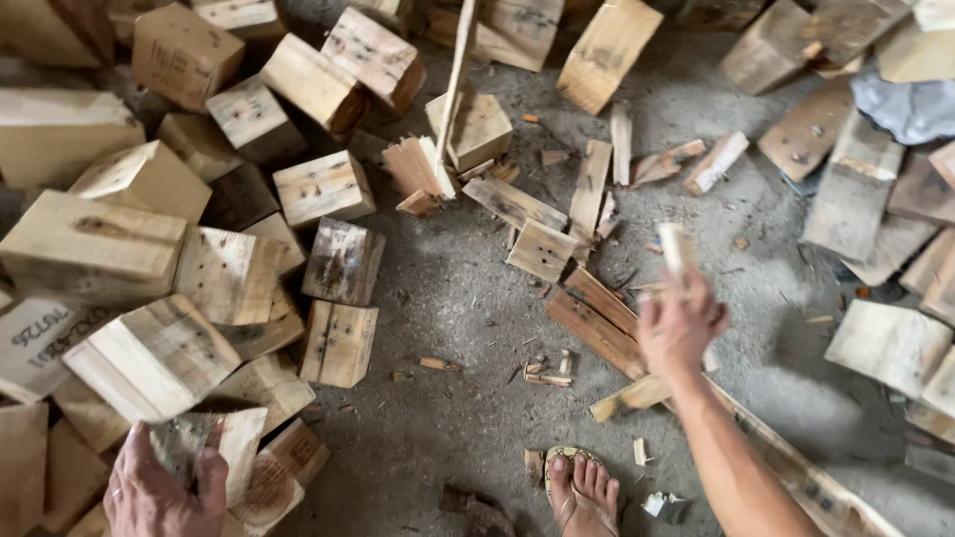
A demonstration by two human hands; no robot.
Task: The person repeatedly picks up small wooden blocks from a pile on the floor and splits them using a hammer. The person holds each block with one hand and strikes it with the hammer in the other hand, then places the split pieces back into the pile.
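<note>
Listing a wood-splitting scene seen from above, on a grey concrete floor [448, 298] dusted with chips.

Item 1: left hand [164, 492], at the lower left edge. Its grip is closed over the top of a square-cut wooden block [214, 443], fingers on the near face, thumb on the side; the block stands at the front of the pile.

Item 2: right hand [681, 323], raised at centre right. Its grip is closed on a pale split stick [676, 247], which stands up out of the fist; the frame blurs it, so its length is unclear.

Item 3: pile of uncut blocks [149, 249], filling the left half, stacked loosely, some stained or marked. This is the larger share of the wood in view.

Item 4: split slats and kindling [557, 214], scattered across the centre, just beyond a block [477, 129] with a thin upright piece [460, 60] rising from it. What that upright piece is cannot be told.

Item 5: flat offcuts and boards [856, 189], along the right side, with a grey cloth or bag [905, 104] at the upper right.

Item 6: sandalled foot [582, 487], bottom centre, beside a long plank [796, 477] running toward the lower right.

Progress, as a judgement: a modest heap is already split; most blocks remain whole, so the work looks early to midway.
</note>
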